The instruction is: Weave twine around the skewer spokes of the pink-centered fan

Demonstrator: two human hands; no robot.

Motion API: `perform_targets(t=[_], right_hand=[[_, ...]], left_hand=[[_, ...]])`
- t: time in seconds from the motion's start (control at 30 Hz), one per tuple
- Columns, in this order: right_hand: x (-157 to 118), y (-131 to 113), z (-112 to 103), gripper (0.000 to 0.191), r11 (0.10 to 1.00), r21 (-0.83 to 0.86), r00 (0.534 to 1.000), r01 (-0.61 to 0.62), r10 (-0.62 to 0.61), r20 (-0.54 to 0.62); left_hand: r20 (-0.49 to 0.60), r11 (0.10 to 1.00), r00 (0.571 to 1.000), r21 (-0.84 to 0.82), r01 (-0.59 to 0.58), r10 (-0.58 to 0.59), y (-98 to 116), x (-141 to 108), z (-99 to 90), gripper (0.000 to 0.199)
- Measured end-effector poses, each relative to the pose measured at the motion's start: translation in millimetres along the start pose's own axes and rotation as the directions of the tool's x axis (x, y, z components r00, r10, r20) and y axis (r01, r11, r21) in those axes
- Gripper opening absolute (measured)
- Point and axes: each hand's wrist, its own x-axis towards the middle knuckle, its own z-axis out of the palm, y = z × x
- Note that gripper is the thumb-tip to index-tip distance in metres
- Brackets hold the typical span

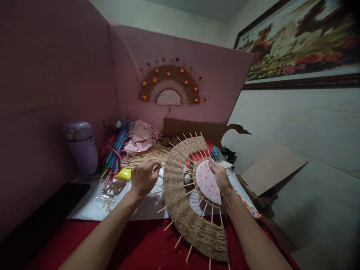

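The spotted half-disc (206, 182) of a woven fan (174, 187) is pinched at its straight edge by the right hand (221, 178), thumb on the near face; the fan is held tilted, its band arching toward the left hand (144, 178). That hand is loosely curled just beside the outer rim; whether anything is gripped by it cannot be told.

Below the grip, a red cloth (135, 243) is partly covered by a white sheet (87, 213). Left of the grip, a yellow packet (123, 174) and a purple tumbler (83, 150) are set out. Beyond it, straw-coloured sticks (146, 154) are laid, and a second fan (176, 73) is mounted on a pink panel (213, 71). To its right, a framed picture (298, 48) is hung on a pale wall (295, 123); the small blue marks in its upper corner cannot be read.
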Motion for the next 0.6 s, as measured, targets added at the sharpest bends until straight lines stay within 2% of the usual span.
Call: perform_targets(t=[0.1,0.23,0.47,0.6], right_hand=[[0.4,0.7,-0.2,0.039,1.000,0.000,1.000,-0.008,0.008,-0.006],[2.9,3.3,-1.2,0.039,1.000,0.009,1.000,0.002,-0.002,-0.013],[3.8,5.3,-1.4,0.038,0.997,0.068,1.000,-0.020,0.021,-0.020],[2.4,3.9,-0.6,0.041,0.998,0.066,0.998,-0.020,0.024,-0.055]], left_hand=[[0.019,0.987,0.993,0.102,-0.121,0.119,2.0,-2.6,0.3,0.018],[0.049,0.978,0.979,0.048,-0.201,0.199,2.5,-4.2,1.7,0.021],[0.076,0.971,0.973,-0.121,-0.208,0.218,4.6,-3.3,-0.9,0.018],[0.034,0.952,0.985,-0.263,-0.154,0.169,4.3,-2.7,0.9,0.016]])
